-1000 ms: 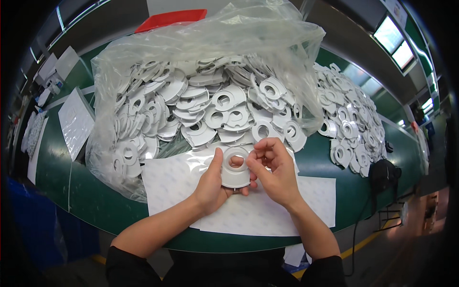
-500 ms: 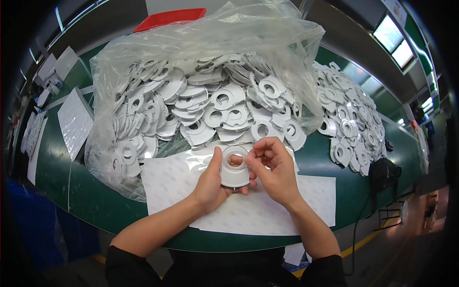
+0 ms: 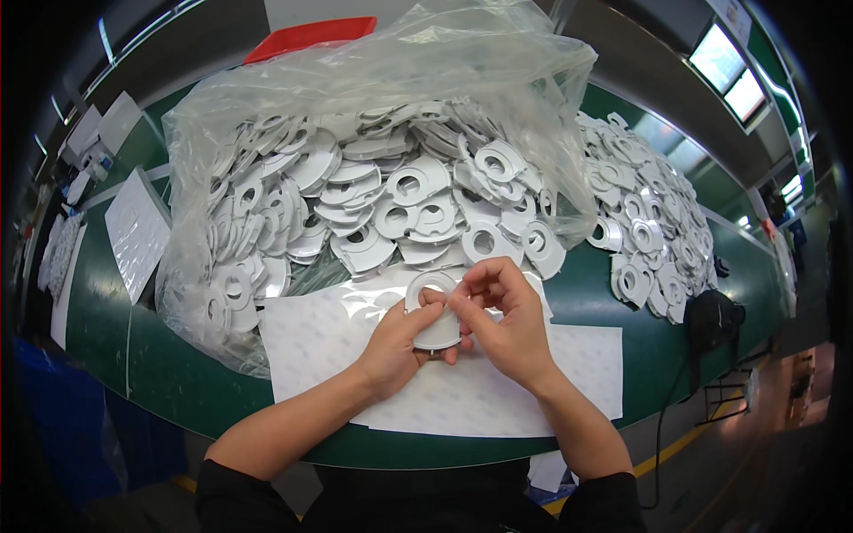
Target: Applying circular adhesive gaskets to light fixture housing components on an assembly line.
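A white plastic part [image 3: 439,334] with a round hole sits in my left hand [image 3: 391,349], which holds it from the left and below with the thumb across its face near the hole. At the part's right edge, my right hand [image 3: 513,329] has its thumb and index finger pinched together by the ring. Whether anything thin is between those fingertips is too small to make out. Beneath both hands lie white sheets [image 3: 569,377], faintly patterned, on the green table [image 3: 213,384].
A large clear plastic bag [image 3: 293,84] full of similar white parts [image 3: 422,182] lies open beyond my hands. More white parts [image 3: 653,231] are heaped at the right, near a black bag-like object [image 3: 713,322]. A wrapped white packet [image 3: 138,233] stands left; a red tray [image 3: 311,37] is behind.
My left thumb has moved from the part's left edge over onto its face, by the hole. The right hand stays pinched at the right edge, shifted slightly left.
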Motion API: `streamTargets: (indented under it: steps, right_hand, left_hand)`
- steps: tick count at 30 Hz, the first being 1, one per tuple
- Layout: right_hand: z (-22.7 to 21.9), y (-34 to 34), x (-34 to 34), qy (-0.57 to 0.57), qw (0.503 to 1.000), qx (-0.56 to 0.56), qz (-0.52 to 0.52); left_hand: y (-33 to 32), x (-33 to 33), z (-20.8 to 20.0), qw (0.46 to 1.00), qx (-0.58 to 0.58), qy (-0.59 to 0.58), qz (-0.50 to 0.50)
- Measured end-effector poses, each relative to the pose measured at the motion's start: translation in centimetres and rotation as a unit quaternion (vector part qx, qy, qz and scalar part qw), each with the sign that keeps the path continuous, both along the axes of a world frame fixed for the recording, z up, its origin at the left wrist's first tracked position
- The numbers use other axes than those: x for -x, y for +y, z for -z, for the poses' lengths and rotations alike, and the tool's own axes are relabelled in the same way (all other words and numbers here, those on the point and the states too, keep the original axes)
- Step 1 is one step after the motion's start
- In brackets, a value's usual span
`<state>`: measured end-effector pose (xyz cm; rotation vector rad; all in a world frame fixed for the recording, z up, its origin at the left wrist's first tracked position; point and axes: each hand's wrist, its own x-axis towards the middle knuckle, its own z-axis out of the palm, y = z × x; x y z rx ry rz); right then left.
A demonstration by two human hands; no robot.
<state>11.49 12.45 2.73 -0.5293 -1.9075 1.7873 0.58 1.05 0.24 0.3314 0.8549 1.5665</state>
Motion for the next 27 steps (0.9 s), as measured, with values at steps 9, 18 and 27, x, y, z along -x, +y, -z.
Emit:
streamTargets:
  steps: [9, 18, 27]
  right_hand:
    - [0.2, -0.2, -0.2, 0.017, 0.989, -0.147, 0.027]
    - [0.2, 0.4, -0.1, 0.057, 0.834, -0.541, 0.091]
    - [-0.2, 1.1, -0.6, -0.033, 0.969, -0.237, 0.070]
  left_hand:
    - [-0.1, -0.1, -0.1, 1.000, 0.015, -0.005, -0.020]
    - [-0.1, -0.1, 0.2, 1.000, 0.007, -0.018, -0.024]
    - [-0.1, -0.2, 0.4, 0.999, -0.006, 0.040, 0.012]
